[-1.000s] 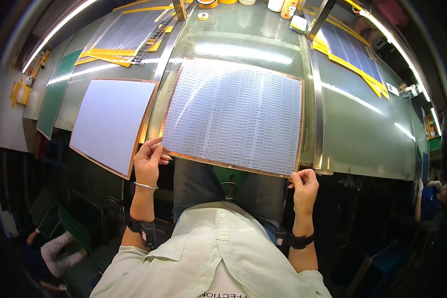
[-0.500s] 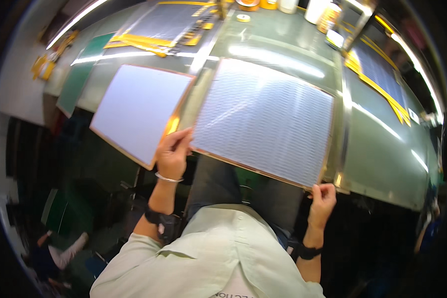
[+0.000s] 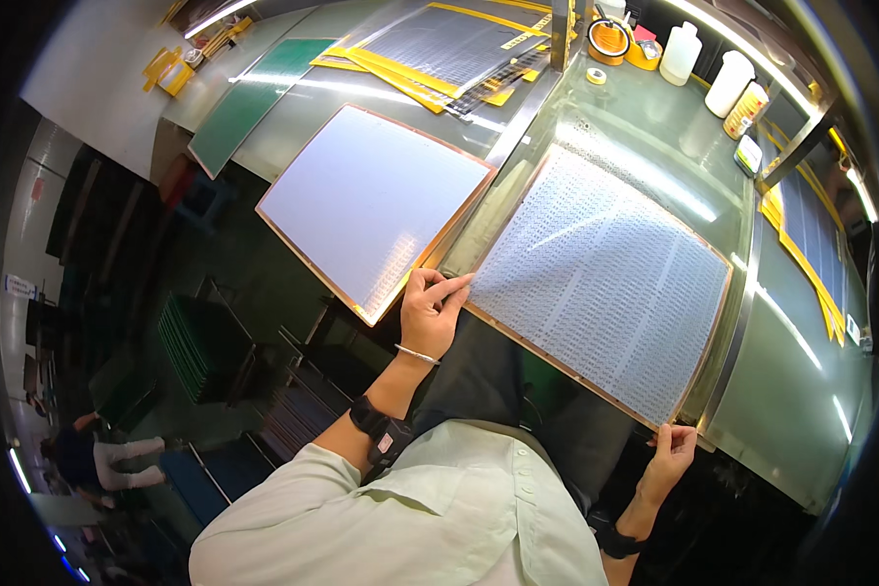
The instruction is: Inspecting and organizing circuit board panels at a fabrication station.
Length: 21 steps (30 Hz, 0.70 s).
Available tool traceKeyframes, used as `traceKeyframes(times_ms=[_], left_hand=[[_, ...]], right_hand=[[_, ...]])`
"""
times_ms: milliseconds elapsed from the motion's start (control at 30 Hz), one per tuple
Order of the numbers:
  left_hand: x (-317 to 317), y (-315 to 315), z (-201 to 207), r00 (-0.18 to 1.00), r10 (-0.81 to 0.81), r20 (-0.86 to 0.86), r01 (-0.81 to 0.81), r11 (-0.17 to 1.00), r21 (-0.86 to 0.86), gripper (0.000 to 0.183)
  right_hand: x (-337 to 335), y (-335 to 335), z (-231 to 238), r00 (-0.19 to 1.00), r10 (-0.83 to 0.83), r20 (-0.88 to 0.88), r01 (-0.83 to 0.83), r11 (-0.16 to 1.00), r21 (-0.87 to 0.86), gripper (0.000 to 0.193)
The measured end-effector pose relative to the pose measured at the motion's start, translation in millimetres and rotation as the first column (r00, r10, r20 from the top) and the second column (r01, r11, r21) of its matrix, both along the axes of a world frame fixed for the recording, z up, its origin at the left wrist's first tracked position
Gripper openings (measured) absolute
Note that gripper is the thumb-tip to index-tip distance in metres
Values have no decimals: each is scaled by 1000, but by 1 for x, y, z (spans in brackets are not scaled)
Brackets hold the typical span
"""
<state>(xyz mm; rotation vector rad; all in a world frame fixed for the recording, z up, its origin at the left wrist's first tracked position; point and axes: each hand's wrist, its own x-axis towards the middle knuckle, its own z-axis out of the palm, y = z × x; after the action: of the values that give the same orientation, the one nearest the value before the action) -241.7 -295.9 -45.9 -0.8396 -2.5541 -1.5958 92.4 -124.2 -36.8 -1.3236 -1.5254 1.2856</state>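
From here I see a pale green, short-sleeved shirt [image 3: 400, 523] with a buttoned front, and dark trousers [image 3: 474, 376]. A silvery bangle [image 3: 417, 353] circles the left wrist [image 3: 422, 337]; black straps [image 3: 365, 416] band both forearms [image 3: 397, 386].

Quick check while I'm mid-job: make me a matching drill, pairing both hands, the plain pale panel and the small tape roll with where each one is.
1. Left hand
2. Right hand
3. Plain pale panel
4. Small tape roll

A. At the near right corner of the patterned panel
B. Near the white bottles
C. At the patterned panel's near left corner
D. Lying to the left of the patterned panel

Pairs: 1-C, 2-A, 3-D, 4-B
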Motion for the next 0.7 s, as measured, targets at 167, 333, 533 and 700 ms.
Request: traceKeyframes(times_ms=[167,333,533,700], left_hand=[[3,4,2,1000,27,13,-26,999,-38,21],[7,10,5,944,15,330,-59,991,124,18],[3,3,-13,946,-27,322,-30,985,169,25],[8,0,38,887,-200,-417,-39,866,-499,44]], right_hand=[[1,1,-2,1000,8,2,-8,1000,6,11],[1,2,-2,1000,8,-5,-8,1000,12,11],[-5,-1,24,988,13,155,-30,994,107,12],[-15,31,61,534,-13,845,-626,666,405,41]])
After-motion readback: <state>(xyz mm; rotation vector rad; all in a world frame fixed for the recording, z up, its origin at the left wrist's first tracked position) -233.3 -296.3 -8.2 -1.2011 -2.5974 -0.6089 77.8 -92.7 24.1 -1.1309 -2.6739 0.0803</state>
